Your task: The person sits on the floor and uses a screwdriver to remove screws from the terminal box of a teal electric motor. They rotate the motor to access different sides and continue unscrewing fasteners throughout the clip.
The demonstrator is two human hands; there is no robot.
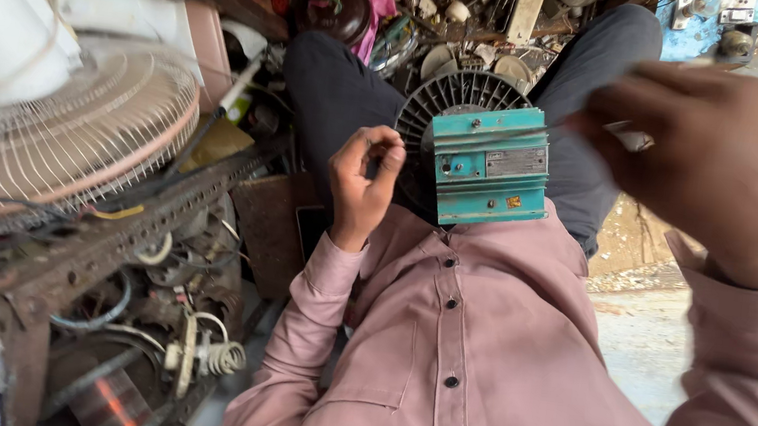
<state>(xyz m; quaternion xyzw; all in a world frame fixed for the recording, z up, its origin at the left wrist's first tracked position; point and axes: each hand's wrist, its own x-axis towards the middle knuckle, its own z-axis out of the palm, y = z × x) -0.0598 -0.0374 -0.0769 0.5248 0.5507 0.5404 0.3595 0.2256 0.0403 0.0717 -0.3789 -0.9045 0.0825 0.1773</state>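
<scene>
My left hand [364, 178] pinches shut beside the teal motor [487, 164] on my lap.
My right hand [704, 160] is blurred; its grip I cannot tell.

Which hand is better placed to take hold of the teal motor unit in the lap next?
Probably the left hand: it sits right beside the teal motor unit, fingers pinched together and apparently empty. The right hand is raised apart from it, blurred, apparently pinching something small and pale.
</scene>
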